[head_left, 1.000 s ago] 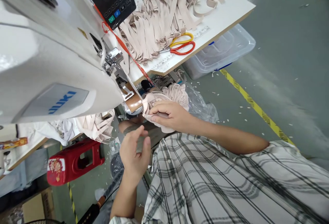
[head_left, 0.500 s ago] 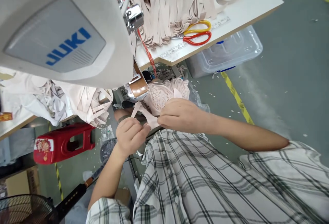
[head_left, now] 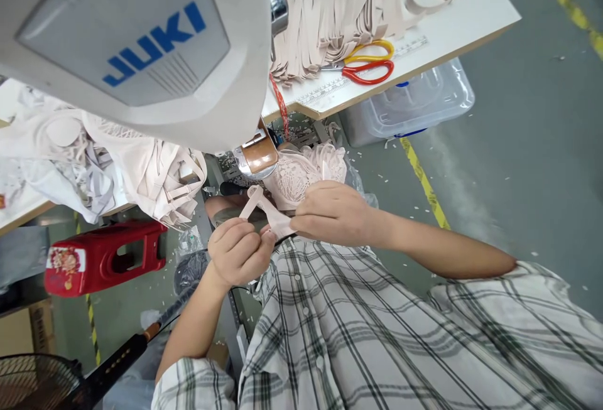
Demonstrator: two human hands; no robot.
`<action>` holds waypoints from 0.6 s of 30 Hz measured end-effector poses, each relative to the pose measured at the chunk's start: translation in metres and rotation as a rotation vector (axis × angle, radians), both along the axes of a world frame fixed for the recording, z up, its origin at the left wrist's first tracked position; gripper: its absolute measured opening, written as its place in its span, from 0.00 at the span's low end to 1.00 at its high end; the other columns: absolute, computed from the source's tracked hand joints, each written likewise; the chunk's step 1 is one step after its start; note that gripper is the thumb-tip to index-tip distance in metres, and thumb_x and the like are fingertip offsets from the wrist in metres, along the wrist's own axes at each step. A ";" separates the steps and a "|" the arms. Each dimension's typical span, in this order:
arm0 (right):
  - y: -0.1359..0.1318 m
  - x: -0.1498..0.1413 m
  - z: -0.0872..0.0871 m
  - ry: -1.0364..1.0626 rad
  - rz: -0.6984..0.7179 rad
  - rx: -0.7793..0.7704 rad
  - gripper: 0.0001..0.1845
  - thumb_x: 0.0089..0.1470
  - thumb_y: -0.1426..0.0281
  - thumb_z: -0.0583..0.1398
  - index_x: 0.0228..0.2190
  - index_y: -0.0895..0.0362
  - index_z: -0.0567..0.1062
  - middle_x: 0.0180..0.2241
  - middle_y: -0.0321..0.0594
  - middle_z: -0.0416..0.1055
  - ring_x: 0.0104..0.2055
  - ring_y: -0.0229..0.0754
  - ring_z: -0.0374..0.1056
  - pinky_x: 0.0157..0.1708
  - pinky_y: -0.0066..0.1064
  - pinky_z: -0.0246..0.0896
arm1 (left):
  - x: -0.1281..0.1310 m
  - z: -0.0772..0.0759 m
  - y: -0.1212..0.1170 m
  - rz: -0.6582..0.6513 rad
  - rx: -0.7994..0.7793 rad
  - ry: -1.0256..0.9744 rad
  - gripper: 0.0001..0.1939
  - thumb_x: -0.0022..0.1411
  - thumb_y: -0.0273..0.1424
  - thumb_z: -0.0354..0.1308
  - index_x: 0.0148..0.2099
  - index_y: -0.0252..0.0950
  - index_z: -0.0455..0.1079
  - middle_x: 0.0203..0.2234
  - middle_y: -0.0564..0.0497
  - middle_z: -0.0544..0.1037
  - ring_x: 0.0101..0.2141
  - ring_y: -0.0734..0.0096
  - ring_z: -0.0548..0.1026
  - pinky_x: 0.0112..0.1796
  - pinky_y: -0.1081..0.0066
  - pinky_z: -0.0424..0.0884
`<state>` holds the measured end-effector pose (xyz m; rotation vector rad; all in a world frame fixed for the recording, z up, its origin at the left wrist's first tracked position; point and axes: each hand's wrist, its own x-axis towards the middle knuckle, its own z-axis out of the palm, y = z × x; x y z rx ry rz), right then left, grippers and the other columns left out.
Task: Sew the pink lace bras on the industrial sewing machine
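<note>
A pale pink lace bra [head_left: 292,178] lies over my lap, just in front of the sewing machine's free arm [head_left: 258,154]. My left hand [head_left: 241,250] is closed on a pale pink bra strap [head_left: 253,199] that loops upward between the hands. With its fingers curled, my right hand [head_left: 332,214] grips the wider end of this strap beside the lace cup. The fingertips of both hands are partly hidden by the fabric and the knuckles. Above them looms the white sewing machine head [head_left: 188,77].
Cut pink fabric strips [head_left: 325,14] and yellow-and-red scissors [head_left: 367,71] lie on the table at the upper right. More bras [head_left: 151,178] hang over the left table edge. A clear plastic bin [head_left: 414,102], a red stool [head_left: 108,256] and a fan [head_left: 40,382] stand lower down.
The camera view has shifted slightly, so the machine head appears larger and further right. Both hands keep their hold on the strap, almost in place.
</note>
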<state>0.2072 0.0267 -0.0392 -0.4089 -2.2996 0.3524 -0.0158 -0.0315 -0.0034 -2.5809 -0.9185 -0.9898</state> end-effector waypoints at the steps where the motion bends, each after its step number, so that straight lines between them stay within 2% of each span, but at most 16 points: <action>1: 0.000 0.000 0.000 -0.016 0.005 -0.014 0.13 0.65 0.72 0.56 0.29 0.53 0.75 0.26 0.32 0.73 0.28 0.37 0.61 0.33 0.33 0.55 | 0.000 0.000 0.000 -0.001 -0.002 0.000 0.12 0.56 0.16 0.64 0.30 0.37 0.68 0.18 0.57 0.70 0.24 0.74 0.70 0.30 0.69 0.74; 6: 0.000 0.000 -0.001 -0.045 0.023 -0.089 0.13 0.65 0.71 0.55 0.30 0.51 0.75 0.26 0.32 0.73 0.28 0.36 0.61 0.33 0.33 0.55 | -0.002 -0.002 -0.002 0.006 -0.011 0.002 0.12 0.56 0.17 0.64 0.31 0.39 0.69 0.19 0.58 0.70 0.25 0.75 0.71 0.31 0.70 0.74; 12: -0.001 -0.003 -0.002 0.042 0.014 -0.074 0.10 0.63 0.75 0.56 0.30 0.54 0.73 0.26 0.31 0.74 0.28 0.36 0.62 0.32 0.32 0.54 | -0.002 -0.005 -0.003 0.039 -0.005 -0.012 0.11 0.58 0.18 0.63 0.32 0.40 0.68 0.19 0.59 0.70 0.24 0.75 0.71 0.31 0.70 0.74; 18: -0.005 -0.007 -0.008 0.032 -0.051 -0.104 0.07 0.65 0.70 0.57 0.35 0.56 0.75 0.26 0.36 0.73 0.29 0.37 0.65 0.31 0.31 0.56 | -0.005 -0.014 -0.005 0.071 -0.056 -0.015 0.07 0.61 0.21 0.62 0.37 0.37 0.70 0.18 0.56 0.71 0.24 0.73 0.71 0.33 0.69 0.75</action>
